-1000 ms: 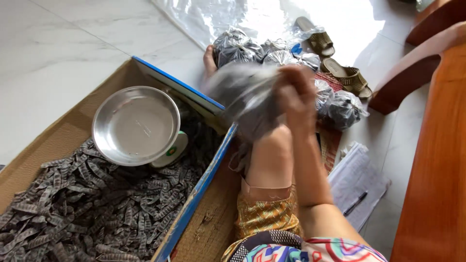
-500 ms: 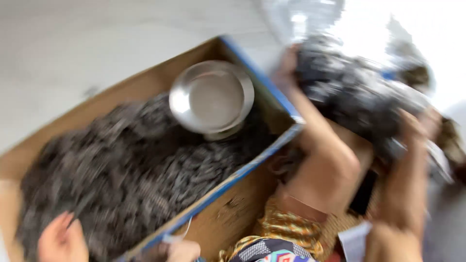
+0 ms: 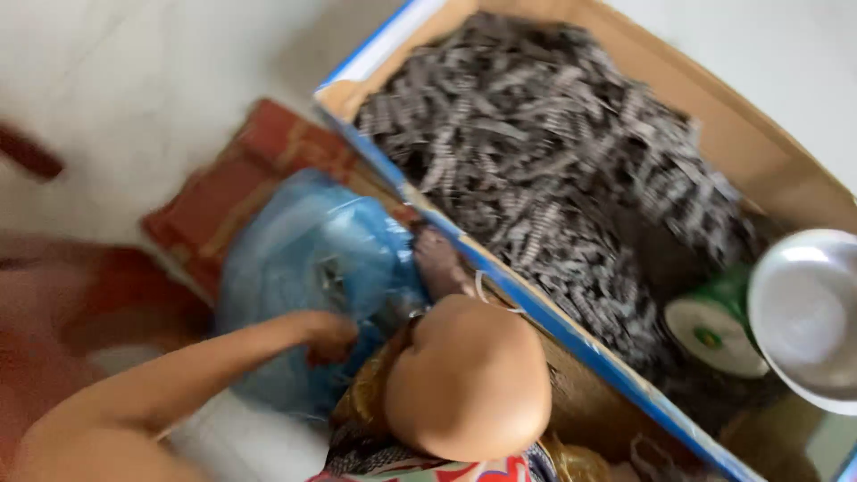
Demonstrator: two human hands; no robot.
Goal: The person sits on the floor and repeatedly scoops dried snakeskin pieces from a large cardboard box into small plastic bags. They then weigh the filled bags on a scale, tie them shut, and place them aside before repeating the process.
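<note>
Our left hand (image 3: 328,335) presses into the blue plastic bag (image 3: 308,268) on the red mat (image 3: 237,192), fingers curled at its side; blur hides whether they grip it. Our right hand is out of view. We judge the thin plastic could tear on the cardboard box (image 3: 750,143) edge just beside it

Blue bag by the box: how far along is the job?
Done: little shows; the blue bag holds a few dark pieces. In hand: the left hand is at the bag, grip blurred. Left: the cardboard box is heaped with dark strips, and the metal bowl on the green scale sits empty.
</note>
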